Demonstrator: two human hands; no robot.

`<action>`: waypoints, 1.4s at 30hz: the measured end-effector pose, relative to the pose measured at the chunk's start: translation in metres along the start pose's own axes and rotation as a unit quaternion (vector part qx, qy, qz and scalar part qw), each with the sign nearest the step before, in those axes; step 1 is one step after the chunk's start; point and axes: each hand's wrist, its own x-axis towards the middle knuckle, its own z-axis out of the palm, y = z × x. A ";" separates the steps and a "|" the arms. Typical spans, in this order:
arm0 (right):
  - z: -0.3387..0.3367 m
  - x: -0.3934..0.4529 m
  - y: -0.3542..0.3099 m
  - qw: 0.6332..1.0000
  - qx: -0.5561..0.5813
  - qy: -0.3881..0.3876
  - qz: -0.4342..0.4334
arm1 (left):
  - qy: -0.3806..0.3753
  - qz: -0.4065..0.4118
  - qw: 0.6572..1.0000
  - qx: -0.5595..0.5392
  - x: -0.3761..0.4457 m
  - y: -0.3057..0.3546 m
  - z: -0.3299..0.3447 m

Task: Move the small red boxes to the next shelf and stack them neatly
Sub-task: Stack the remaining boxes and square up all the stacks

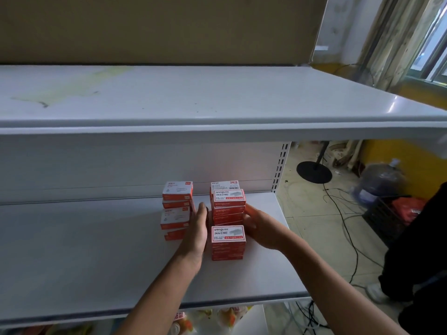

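Fingers of the left hand [197, 234] lie straight and flat against the left side of the middle stack [228, 206] of small red boxes, while the right hand [262, 228] cups its right side with fingers curved against it; whether they truly grip I cannot tell. That stack stands on the white shelf [96, 257], with a shorter front stack [228, 243] just before it and a back stack [225, 185] behind. Two more stacks [176, 210] sit just left of the left hand. Squeezed unevenly, the loose boxes could shear apart and topple, and the left hand's back could nudge the neighbouring stacks askew.
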 end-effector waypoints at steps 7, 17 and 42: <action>-0.013 -0.005 -0.032 0.902 0.411 0.080 0.108 | 0.034 -0.019 0.999 -0.003 0.006 0.027 0.017; -0.002 0.014 -0.048 0.912 0.384 0.109 0.091 | 0.054 -0.052 0.994 0.083 0.015 0.040 0.031; 0.000 -0.008 -0.028 0.931 0.325 0.049 0.156 | 0.031 -0.114 0.993 0.018 0.013 0.019 0.009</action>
